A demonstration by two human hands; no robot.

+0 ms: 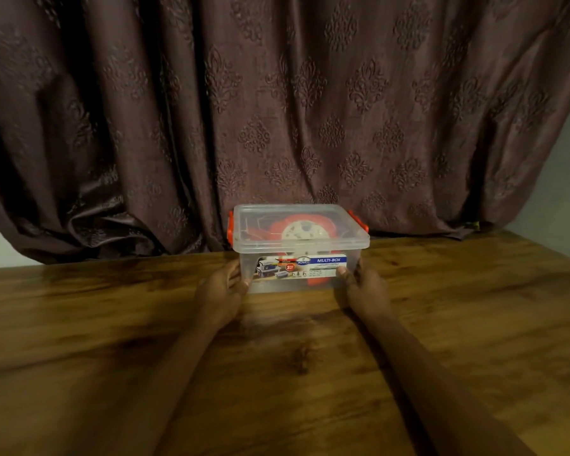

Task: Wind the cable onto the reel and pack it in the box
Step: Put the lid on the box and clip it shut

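A clear plastic box [298, 248] with red side clips and a shut lid stands on the wooden table near its far edge. Through the lid I see a red reel [298, 228] with a pale round centre lying inside; the cable itself is hard to make out. My left hand [222, 284] grips the box's lower left corner, thumb on the front face. My right hand [364, 284] grips the lower right corner the same way. Both arms reach forward across the table.
A brown wooden table [112, 340] fills the lower half of the view. Directly behind the box hangs a dark patterned curtain [277, 110], its hem lying on the table's far edge. A pale wall [553, 192] shows at the right.
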